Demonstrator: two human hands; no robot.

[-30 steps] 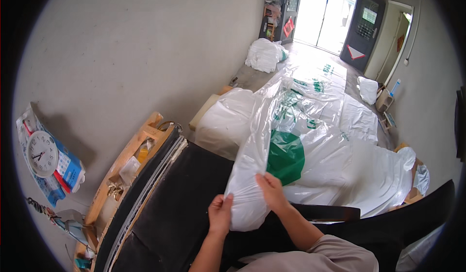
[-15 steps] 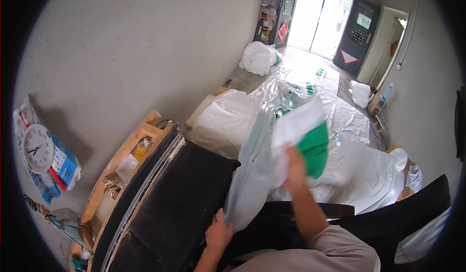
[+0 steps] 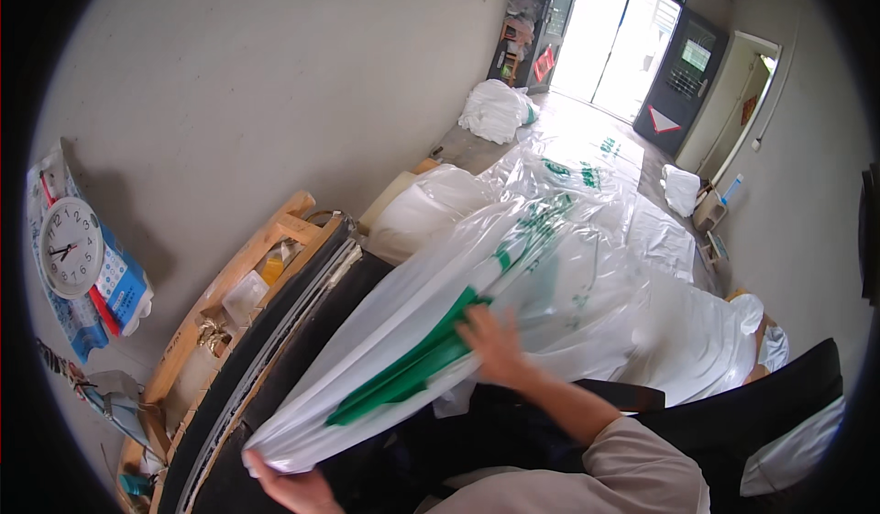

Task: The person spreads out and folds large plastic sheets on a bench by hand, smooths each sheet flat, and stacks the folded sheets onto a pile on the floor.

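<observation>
A white plastic sheet (image 3: 353, 372) with green print was stretched at a slant in front of the person, over part of a black padded panel (image 3: 362, 285), its gathered lower end toward the left. The two hands were well apart. The left hand (image 3: 298, 491) had its thumb and fingers clamped on that gathered end. The right hand (image 3: 495, 344) lay at the upper end of a long green patch (image 3: 403, 381), its fingers loosely spread and a little blurred; whether it gripped the plastic, I could not tell. Beyond it, more crumpled white plastic (image 3: 683, 331) spread to the right and toward the doorway. To the left of the panel stood a wooden frame (image 3: 227, 274), and farther left a round white clock (image 3: 71, 248) hung before a blue and white paper (image 3: 124, 285). A white bundle (image 3: 495, 110) sat near the bright doorway, and a smaller bundle (image 3: 680, 190) lay on the right side.
</observation>
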